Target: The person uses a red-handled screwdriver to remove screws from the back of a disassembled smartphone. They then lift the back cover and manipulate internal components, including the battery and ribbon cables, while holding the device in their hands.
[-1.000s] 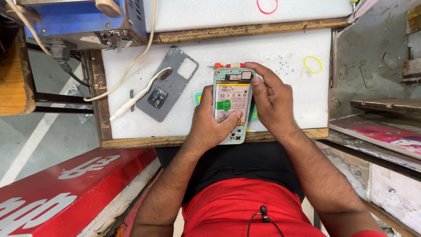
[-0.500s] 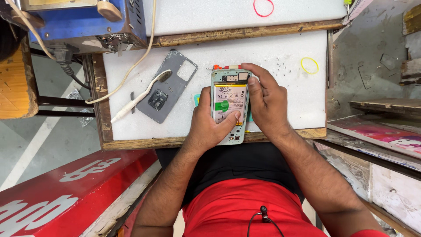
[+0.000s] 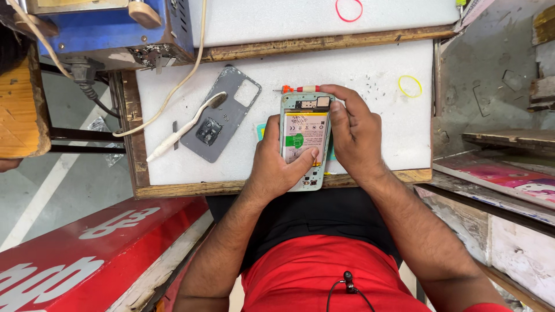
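Surface: I see a white foam-topped work surface (image 3: 370, 75) with a worn wooden frame; everything below is placed relative to the opened phone.
Blue machine: a blue metal box (image 3: 110, 29) with a cream cable sits well up and left of the phone, off the surface's far left corner.
Opened phone: a pale green smartphone with its back removed (image 3: 304, 138), battery and board exposed, lies upright at the near edge of the surface, its lower end over the wooden frame.
Back cover: a grey plastic phone back cover (image 3: 222, 112) lies tilted, left of the phone and apart from it, inner side up.
Left hand: my left hand (image 3: 276, 164) wraps the phone's left edge, grip closed on it, thumb pressed across the battery's lower part.
Right hand: my right hand (image 3: 355, 136) clasps the phone's right edge, grip closed on it, fingertips at the top corner.
White tool: a white handled tool (image 3: 182, 130) rests across the back cover.
Screwdriver: a small red and cream screwdriver (image 3: 298, 89) lies just above the phone's top.
Yellow band: a yellow rubber band (image 3: 410, 86) lies right of the phone, well apart.
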